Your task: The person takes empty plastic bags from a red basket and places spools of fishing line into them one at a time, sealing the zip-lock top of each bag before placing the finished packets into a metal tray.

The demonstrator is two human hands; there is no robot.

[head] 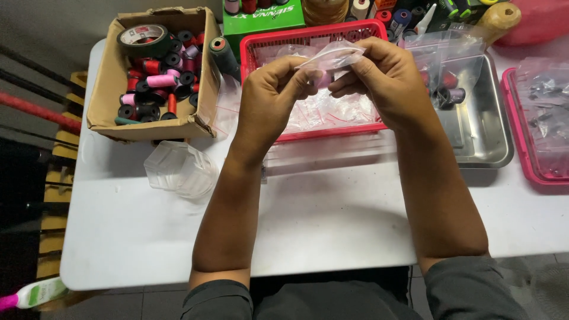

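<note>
Spanning the scene, a white desk (332, 219) carries a cardboard box (112, 77) of thread spools at the left, a red basket (308, 29) of clear bags at the centre and a steel tray (486, 130) at the right. Above the basket, the left hand (269, 101) and right hand (385, 80) meet, the fingers (308, 77) of both pinching a small clear plastic bag (332, 56) held between them. A pink spool (323, 79) shows inside the bag, just beneath the fingertips.
</note>
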